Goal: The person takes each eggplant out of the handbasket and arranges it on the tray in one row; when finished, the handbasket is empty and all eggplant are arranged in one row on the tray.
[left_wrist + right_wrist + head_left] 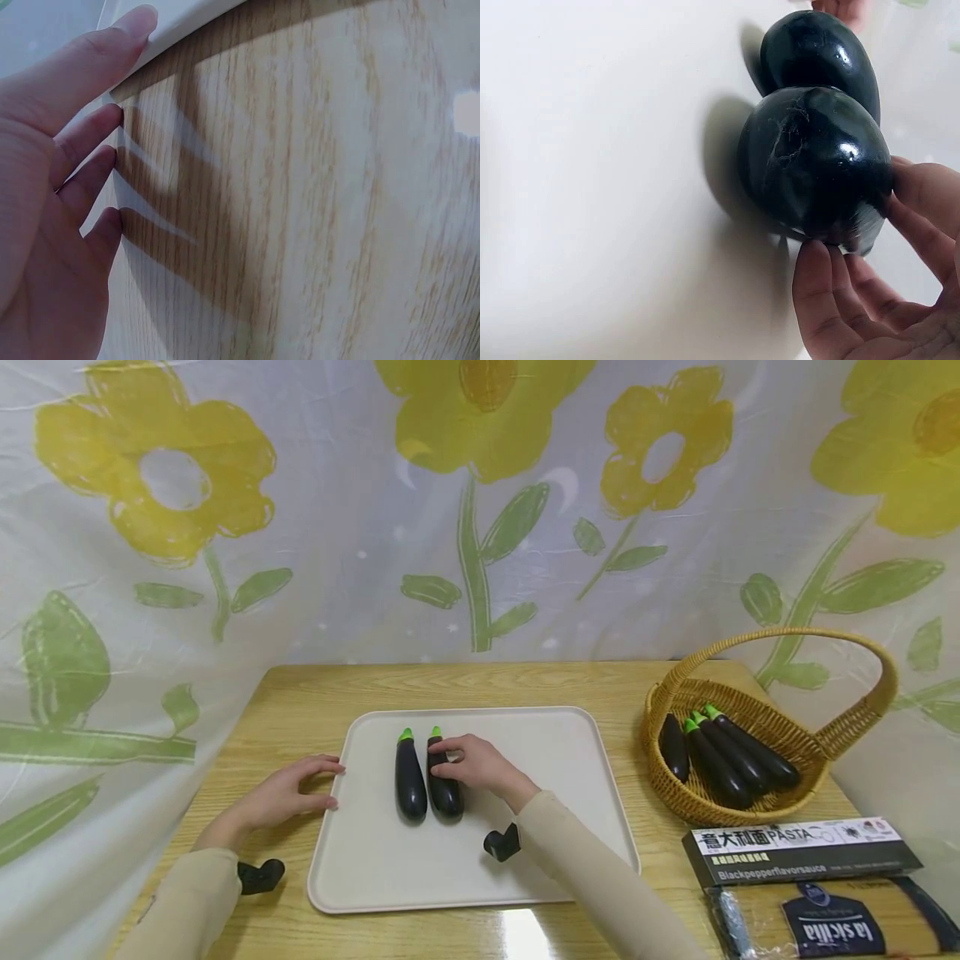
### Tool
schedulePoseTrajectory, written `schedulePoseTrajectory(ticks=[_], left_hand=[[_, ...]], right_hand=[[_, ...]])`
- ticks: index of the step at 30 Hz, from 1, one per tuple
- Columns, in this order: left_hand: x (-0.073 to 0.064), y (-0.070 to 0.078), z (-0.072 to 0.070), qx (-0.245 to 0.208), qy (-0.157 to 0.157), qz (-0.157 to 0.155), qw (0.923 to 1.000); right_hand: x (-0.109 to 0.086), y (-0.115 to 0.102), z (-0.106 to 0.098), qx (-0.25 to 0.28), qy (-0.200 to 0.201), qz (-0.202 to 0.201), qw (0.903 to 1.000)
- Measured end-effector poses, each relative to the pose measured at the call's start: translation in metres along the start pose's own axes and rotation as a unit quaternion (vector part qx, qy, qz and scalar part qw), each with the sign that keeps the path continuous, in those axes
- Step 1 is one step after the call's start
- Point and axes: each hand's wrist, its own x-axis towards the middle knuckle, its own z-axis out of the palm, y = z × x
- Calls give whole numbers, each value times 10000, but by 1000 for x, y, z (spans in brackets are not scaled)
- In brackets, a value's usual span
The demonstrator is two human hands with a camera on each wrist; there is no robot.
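Two dark purple eggplants with bright green stem ends lie side by side on a pale rectangular tray [525, 860]. My right hand [480, 767] holds the right-hand eggplant [446, 797], its fingers bent about the upper part. In the right wrist view, fingertips [814, 281] touch the glossy skin of this eggplant [814, 165]. The left-hand eggplant [410, 781] lies just beside it. At the tray's left rim is my left hand [281, 793], fingers relaxed and holding nothing. Its thumb [112, 56] reaches the tray edge in the left wrist view.
A wicker basket [660, 789] with a tall handle stands at the right, with several eggplants [738, 760] in it. In front of it lie a black pasta sauce box [802, 852] and a spaghetti pack [832, 918]. A flowered curtain [337, 527] hangs behind the wooden table [300, 693].
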Motion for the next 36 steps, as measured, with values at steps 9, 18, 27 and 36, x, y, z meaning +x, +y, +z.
schedulePoseTrajectory(ticks=[9,18,27,36], left_hand=[[0,2,0,14,-9,-29,10000],[2,-2,1,91,-34,-93,9999],[2,-3,1,119,-40,-117,9999],[1,-3,1,101,-32,-86,9999]], right_hand=[[1,-2,3,30,71,-61,10000],[2,-2,4,178,81,-15,9998],[2,-2,6,269,63,-50,9996],[-5,4,0,384,93,11,9992]])
